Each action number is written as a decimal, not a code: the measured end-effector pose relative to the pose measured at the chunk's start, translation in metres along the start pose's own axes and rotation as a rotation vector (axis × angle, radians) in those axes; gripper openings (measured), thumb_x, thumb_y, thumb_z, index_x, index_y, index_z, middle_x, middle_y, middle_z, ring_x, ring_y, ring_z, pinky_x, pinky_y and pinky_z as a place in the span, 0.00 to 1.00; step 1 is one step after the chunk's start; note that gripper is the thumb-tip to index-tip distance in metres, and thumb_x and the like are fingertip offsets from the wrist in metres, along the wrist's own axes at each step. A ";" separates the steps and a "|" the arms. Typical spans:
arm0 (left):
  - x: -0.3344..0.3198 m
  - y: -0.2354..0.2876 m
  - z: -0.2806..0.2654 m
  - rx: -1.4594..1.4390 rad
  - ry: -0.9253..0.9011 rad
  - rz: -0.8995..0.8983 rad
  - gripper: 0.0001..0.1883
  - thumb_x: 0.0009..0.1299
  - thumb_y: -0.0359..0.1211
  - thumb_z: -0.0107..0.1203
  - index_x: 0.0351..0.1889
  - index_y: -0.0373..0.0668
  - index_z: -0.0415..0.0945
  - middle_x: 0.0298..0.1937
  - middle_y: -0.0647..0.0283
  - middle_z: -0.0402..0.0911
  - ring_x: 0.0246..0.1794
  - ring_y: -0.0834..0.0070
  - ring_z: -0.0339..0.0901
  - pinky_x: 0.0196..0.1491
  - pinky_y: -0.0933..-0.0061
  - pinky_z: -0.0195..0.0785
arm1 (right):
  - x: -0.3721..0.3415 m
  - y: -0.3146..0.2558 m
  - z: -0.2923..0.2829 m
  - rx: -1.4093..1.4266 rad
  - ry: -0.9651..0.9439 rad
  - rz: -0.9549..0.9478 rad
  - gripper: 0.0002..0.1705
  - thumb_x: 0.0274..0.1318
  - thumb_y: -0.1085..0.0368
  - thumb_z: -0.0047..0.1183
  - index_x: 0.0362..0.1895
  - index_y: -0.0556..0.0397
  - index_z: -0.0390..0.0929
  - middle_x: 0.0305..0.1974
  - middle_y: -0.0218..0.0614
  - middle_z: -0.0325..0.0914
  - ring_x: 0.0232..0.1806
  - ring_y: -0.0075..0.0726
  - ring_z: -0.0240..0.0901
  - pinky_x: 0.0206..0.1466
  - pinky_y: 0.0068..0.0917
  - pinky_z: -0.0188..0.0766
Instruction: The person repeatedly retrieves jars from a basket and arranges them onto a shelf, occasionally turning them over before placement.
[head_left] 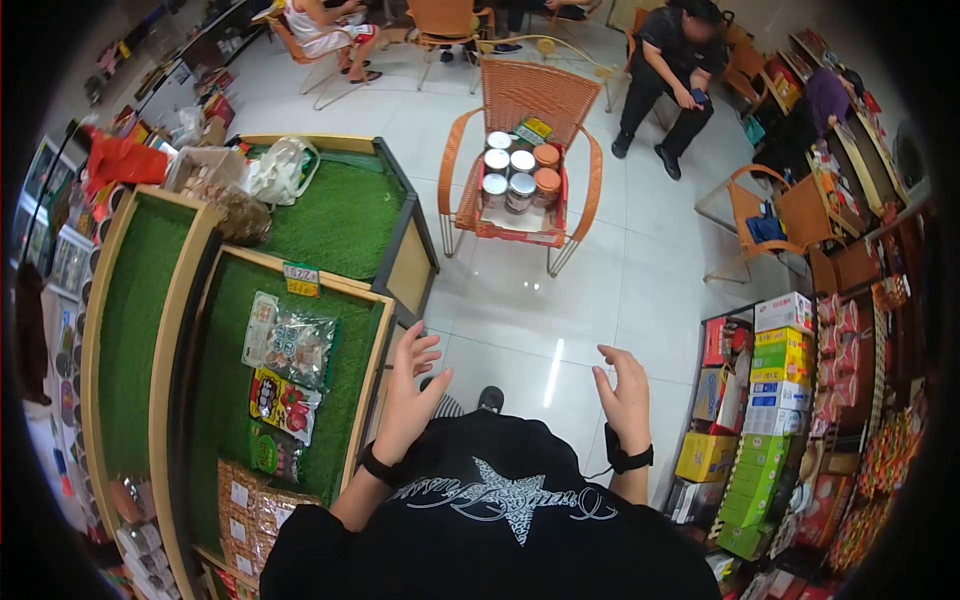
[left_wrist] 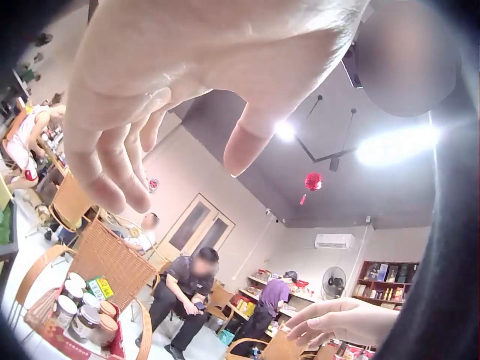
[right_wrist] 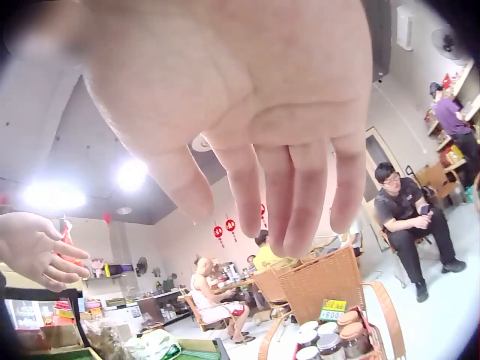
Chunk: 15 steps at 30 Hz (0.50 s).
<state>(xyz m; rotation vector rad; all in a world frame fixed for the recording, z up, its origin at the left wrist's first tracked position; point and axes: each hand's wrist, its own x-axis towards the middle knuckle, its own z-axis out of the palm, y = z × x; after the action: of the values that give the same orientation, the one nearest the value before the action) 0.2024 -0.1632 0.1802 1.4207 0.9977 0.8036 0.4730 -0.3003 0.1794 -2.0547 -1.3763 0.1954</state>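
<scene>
My left hand (head_left: 407, 392) is held up in front of my body, fingers spread and loosely bent, with nothing in it. It is nearest to the edge of the green-lined display bin (head_left: 350, 420), where snack bags (head_left: 302, 345) lie. Opposite it, my right hand (head_left: 625, 397) is raised over the floor with relaxed fingers and an empty palm. Ahead of both hands stands a wicker armchair (head_left: 520, 85). On its seat a red box (head_left: 525, 236) holds several jars (head_left: 521, 190) with white and orange lids, and a price card (head_left: 533, 130) stands behind them.
Shelves with stacked cartons (head_left: 765, 440) line the right side. Another bin (head_left: 330, 220) with a white plastic bag (head_left: 282, 172) is at the left. A seated person (head_left: 672, 85) is beyond the chair, near another wicker chair (head_left: 775, 215). White tiled floor (head_left: 500, 290) runs between.
</scene>
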 end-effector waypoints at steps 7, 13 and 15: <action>0.055 -0.003 0.032 0.054 -0.168 -0.018 0.38 0.64 0.29 0.59 0.71 0.41 0.51 0.59 0.55 0.71 0.56 0.69 0.72 0.58 0.68 0.62 | -0.003 0.019 0.006 0.068 -0.059 0.212 0.16 0.54 0.66 0.56 0.48 0.54 0.77 0.42 0.43 0.79 0.44 0.48 0.75 0.50 0.39 0.67; 0.131 -0.011 0.047 0.046 -0.235 -0.001 0.39 0.63 0.29 0.60 0.71 0.41 0.50 0.58 0.54 0.72 0.54 0.68 0.73 0.57 0.68 0.64 | 0.051 0.031 0.009 0.022 0.048 0.230 0.16 0.54 0.66 0.55 0.49 0.54 0.77 0.42 0.42 0.79 0.44 0.47 0.75 0.50 0.38 0.68; 0.165 -0.008 0.048 0.051 -0.245 0.020 0.40 0.63 0.29 0.60 0.71 0.41 0.50 0.58 0.54 0.72 0.53 0.68 0.73 0.57 0.68 0.64 | 0.082 0.028 0.013 0.026 0.074 0.224 0.16 0.55 0.66 0.55 0.49 0.54 0.77 0.43 0.42 0.79 0.44 0.47 0.75 0.50 0.38 0.67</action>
<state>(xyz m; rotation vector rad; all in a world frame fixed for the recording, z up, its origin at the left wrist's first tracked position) 0.3113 -0.0322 0.1554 1.5342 0.8214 0.6048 0.5244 -0.2300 0.1716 -2.1697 -1.0934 0.2295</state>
